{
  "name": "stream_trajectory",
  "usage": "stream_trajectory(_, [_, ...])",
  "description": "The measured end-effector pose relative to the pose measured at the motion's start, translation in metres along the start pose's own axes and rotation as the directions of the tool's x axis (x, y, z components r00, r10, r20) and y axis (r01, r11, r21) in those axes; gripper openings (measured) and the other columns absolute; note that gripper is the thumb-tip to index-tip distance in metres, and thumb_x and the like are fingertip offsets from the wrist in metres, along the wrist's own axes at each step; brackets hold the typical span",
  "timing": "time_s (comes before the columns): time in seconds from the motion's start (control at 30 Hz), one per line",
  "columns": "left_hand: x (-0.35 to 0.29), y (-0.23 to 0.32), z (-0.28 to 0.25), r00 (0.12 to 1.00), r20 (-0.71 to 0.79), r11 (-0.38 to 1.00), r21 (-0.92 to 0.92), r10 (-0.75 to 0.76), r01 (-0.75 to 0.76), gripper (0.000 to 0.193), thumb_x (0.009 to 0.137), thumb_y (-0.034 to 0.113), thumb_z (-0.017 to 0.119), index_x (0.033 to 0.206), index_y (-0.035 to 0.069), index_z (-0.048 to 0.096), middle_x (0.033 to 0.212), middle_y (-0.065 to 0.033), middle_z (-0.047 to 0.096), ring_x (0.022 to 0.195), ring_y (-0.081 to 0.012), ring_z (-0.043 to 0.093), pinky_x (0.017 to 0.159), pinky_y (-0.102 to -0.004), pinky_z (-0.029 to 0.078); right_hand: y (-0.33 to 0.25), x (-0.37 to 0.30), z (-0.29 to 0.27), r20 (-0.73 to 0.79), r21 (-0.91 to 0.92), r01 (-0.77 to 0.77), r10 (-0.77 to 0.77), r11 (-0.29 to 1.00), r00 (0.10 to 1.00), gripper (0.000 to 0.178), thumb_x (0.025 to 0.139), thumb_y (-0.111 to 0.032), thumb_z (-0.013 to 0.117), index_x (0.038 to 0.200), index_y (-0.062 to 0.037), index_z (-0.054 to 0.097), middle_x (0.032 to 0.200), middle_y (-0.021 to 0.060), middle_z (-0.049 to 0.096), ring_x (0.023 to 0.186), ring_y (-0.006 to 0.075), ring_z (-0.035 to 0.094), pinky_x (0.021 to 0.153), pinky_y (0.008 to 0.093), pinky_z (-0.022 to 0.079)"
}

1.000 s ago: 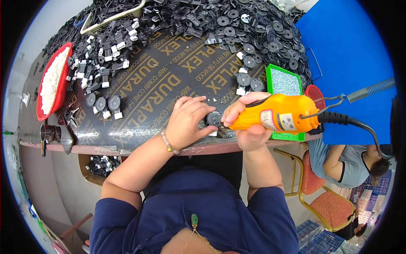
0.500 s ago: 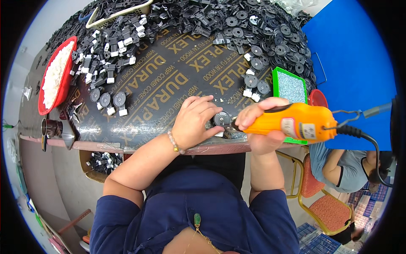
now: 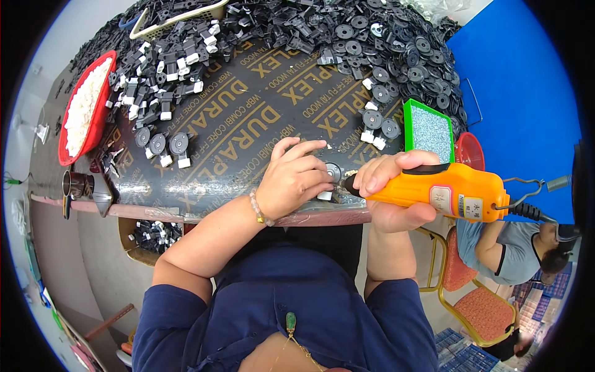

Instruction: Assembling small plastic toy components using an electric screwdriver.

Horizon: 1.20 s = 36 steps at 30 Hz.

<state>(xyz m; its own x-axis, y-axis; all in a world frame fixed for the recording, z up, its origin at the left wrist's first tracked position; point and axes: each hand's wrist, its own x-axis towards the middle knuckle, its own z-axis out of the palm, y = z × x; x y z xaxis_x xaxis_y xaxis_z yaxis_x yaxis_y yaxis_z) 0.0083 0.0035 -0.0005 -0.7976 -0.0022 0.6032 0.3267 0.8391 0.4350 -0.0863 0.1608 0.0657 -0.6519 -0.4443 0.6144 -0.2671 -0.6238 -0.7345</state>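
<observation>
My right hand (image 3: 396, 189) is wrapped around an orange electric screwdriver (image 3: 462, 192), held nearly level with its cord trailing off to the right. Its dark nose points left, and the tip comes to the right edge of a black round wheel part (image 3: 333, 171) with a white end piece. That part lies near the table's front edge. From the left, my left hand (image 3: 296, 177) steadies the part with its fingertips, covering some of it. Whether the tip touches a screw is too small to tell.
A green tray (image 3: 407, 133) of small silvery pieces and a red bowl (image 3: 469, 150) stand to the right. At left is a red basin (image 3: 113, 80) of white pieces. Black parts (image 3: 396, 56) pile along the back, beside a cream basket (image 3: 180, 19). Another person (image 3: 517, 251) sits at right.
The screwdriver has shifted slightly right and toward me, its tip backing a little off the wheel part. My left fingers have closed in over the part's left side.
</observation>
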Motion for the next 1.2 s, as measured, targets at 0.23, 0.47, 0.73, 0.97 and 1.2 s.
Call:
stream_trajectory(0.23, [-0.001, 0.001, -0.002, 1.000, -0.004, 1.000, 0.010, 0.000, 0.000, 0.021, 0.070, 0.026, 0.085, 0.073, 0.016, 0.067, 0.089, 0.0065, 0.065, 0.123, -0.0225, 0.058, 0.103, -0.0482, 0.034, 0.001, -0.005, 0.004, 0.014, -0.033, -0.016, 0.016, 0.999, 1.000, 0.080, 0.085, -0.079, 0.052, 0.115, -0.0055, 0.041, 0.071, 0.0080, 0.060, 0.055, 0.0173, 0.057, 0.055, 0.0326, 0.053])
stream_trajectory(0.47, [0.006, 0.009, -0.007, 0.991, 0.033, 0.991, -0.022, -0.130, 0.131, 0.044, 0.067, 0.033, 0.088, 0.104, 0.015, 0.073, 0.101, 0.0012, 0.069, 0.128, -0.0247, 0.054, 0.108, -0.0499, 0.032, 0.005, -0.004, -0.001, -0.037, -0.064, -0.063, 0.061, 0.996, 0.997, 0.078, 0.086, -0.076, 0.056, 0.115, -0.0050, 0.043, 0.072, 0.0086, 0.061, 0.055, 0.0183, 0.057, 0.056, 0.0331, 0.053])
stream_trajectory(0.73, [-0.002, 0.001, 0.001, 0.983, 0.128, 0.991, 0.036, -0.130, 0.127, 0.053, 0.070, 0.034, 0.086, 0.116, 0.012, 0.071, 0.111, -0.0022, 0.070, 0.131, -0.0245, 0.052, 0.111, -0.0508, 0.030, 0.010, -0.006, -0.005, -0.039, -0.051, -0.156, 0.154, 0.986, 0.987, 0.074, 0.086, -0.072, 0.062, 0.113, -0.0050, 0.044, 0.072, 0.0093, 0.060, 0.059, 0.0190, 0.059, 0.057, 0.0331, 0.053])
stream_trajectory(0.97, [-0.001, 0.002, 0.002, 0.979, 0.139, 0.989, 0.044, -0.146, 0.141, 0.049, 0.070, 0.032, 0.086, 0.113, 0.012, 0.072, 0.109, -0.0019, 0.071, 0.130, -0.0240, 0.053, 0.110, -0.0499, 0.032, 0.008, -0.006, 0.006, 0.047, -0.009, -0.215, 0.216, 0.976, 0.975, 0.067, 0.084, -0.063, 0.072, 0.106, -0.0039, 0.048, 0.072, 0.0102, 0.060, 0.060, 0.0204, 0.061, 0.059, 0.0340, 0.055])
stream_trajectory(1.2, [0.002, 0.009, -0.004, 0.968, 0.162, 0.981, 0.064, -0.193, 0.185, 0.045, 0.069, 0.031, 0.086, 0.107, 0.011, 0.073, 0.106, -0.0027, 0.072, 0.133, -0.0259, 0.051, 0.112, -0.0570, 0.028, 0.013, -0.007, -0.002, 0.049, -0.013, -0.187, 0.187, 0.982, 0.981, 0.072, 0.086, -0.065, 0.068, 0.115, -0.0025, 0.050, 0.070, 0.0091, 0.060, 0.056, 0.0194, 0.058, 0.055, 0.0323, 0.053])
